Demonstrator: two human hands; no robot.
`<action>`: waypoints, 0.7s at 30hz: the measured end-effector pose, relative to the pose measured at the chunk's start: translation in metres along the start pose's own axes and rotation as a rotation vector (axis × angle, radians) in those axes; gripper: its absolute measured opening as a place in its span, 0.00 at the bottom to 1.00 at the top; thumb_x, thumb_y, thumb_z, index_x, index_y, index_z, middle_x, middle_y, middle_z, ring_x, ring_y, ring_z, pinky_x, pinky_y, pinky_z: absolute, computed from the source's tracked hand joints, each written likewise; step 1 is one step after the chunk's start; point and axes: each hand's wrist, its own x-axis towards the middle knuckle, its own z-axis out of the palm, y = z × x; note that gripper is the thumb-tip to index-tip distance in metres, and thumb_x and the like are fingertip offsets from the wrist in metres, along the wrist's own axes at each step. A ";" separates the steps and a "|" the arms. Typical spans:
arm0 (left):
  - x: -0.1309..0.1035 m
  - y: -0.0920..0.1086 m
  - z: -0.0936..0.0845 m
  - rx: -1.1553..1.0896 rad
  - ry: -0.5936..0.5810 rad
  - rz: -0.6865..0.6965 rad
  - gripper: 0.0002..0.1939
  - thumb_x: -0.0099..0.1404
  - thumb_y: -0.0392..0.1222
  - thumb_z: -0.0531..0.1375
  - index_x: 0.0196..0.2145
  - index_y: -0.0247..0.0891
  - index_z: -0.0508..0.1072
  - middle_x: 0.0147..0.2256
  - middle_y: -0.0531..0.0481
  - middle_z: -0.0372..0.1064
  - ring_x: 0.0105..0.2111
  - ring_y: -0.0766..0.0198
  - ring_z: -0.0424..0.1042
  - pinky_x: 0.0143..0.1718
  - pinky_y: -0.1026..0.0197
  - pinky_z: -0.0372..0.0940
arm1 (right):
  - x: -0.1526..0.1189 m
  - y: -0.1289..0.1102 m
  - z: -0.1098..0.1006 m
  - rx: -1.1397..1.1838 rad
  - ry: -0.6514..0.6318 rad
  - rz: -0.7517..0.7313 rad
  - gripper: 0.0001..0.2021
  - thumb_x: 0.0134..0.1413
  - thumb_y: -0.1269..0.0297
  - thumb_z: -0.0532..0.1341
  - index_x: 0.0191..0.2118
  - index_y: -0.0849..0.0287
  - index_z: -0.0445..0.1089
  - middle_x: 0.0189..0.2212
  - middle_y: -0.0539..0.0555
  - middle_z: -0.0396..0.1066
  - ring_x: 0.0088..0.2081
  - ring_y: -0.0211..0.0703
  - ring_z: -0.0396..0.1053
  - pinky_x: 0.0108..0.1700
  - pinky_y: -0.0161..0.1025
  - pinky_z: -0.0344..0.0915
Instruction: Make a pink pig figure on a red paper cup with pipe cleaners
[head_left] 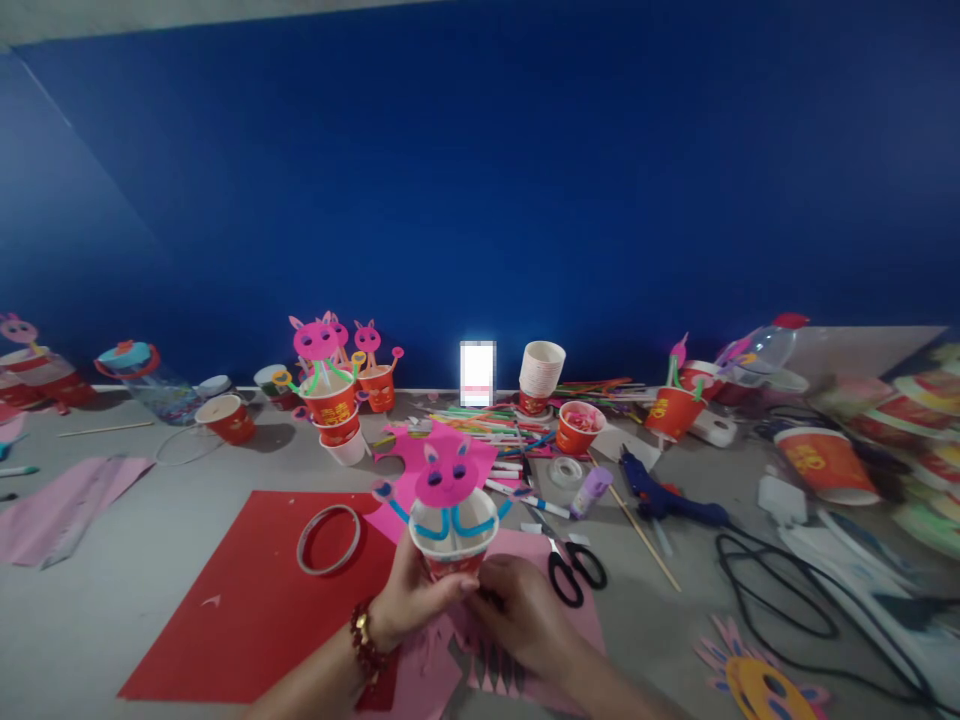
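A paper cup (444, 545) stands upright in my left hand (411, 600), its thumb across the front and its fingers around the side. Blue pipe cleaners (431, 528) bend over the cup's rim and spread to both sides, with small paper hands at their ends. Above the rim rises a pink paper animal face (447, 474) with ears and dark eyes. My right hand (517, 605) is closed against the cup's lower right side; what its curled fingers pinch is hidden. Beneath both hands lies pink paper (577, 610) with fringe-like cuts.
Red paper (247, 600) bears a tape roll (328, 540) at left. Black-handled scissors (566, 580), a purple glue stick (592, 492) and a blue glue gun (667, 495) with a looping cord lie right. Behind are finished cup figures (330, 405), pipe cleaners and stacked cups (541, 368).
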 end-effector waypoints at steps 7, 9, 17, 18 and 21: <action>0.005 0.011 0.012 -0.087 0.019 -0.034 0.20 0.52 0.46 0.71 0.41 0.36 0.74 0.37 0.41 0.79 0.36 0.52 0.78 0.39 0.56 0.73 | 0.001 -0.002 -0.002 -0.026 0.066 0.019 0.14 0.62 0.63 0.55 0.28 0.59 0.73 0.23 0.51 0.72 0.27 0.39 0.65 0.30 0.33 0.54; 0.010 0.010 0.015 -0.131 0.040 -0.076 0.22 0.50 0.45 0.72 0.41 0.37 0.73 0.37 0.43 0.79 0.35 0.54 0.79 0.38 0.57 0.73 | 0.001 -0.003 -0.004 -0.028 0.033 0.039 0.13 0.61 0.65 0.56 0.27 0.60 0.73 0.22 0.51 0.72 0.24 0.38 0.64 0.28 0.33 0.53; 0.025 0.005 0.014 -0.203 0.211 -0.170 0.20 0.56 0.48 0.69 0.42 0.37 0.71 0.35 0.45 0.79 0.32 0.57 0.79 0.36 0.59 0.72 | 0.002 -0.008 -0.009 -0.084 -0.067 0.077 0.10 0.54 0.70 0.57 0.24 0.60 0.71 0.22 0.50 0.73 0.25 0.37 0.66 0.28 0.33 0.50; 0.023 0.005 0.015 -0.200 0.179 -0.193 0.20 0.55 0.48 0.69 0.42 0.36 0.71 0.37 0.45 0.79 0.32 0.57 0.79 0.35 0.59 0.72 | 0.003 -0.009 -0.011 -0.087 -0.064 0.093 0.10 0.55 0.70 0.56 0.25 0.60 0.71 0.22 0.50 0.73 0.25 0.36 0.66 0.28 0.32 0.50; 0.023 0.007 0.017 -0.216 0.174 -0.190 0.21 0.55 0.47 0.70 0.42 0.37 0.71 0.37 0.45 0.79 0.33 0.57 0.79 0.36 0.59 0.72 | 0.004 -0.010 -0.015 -0.139 -0.147 0.136 0.07 0.49 0.70 0.59 0.24 0.60 0.71 0.21 0.49 0.72 0.22 0.35 0.61 0.25 0.33 0.46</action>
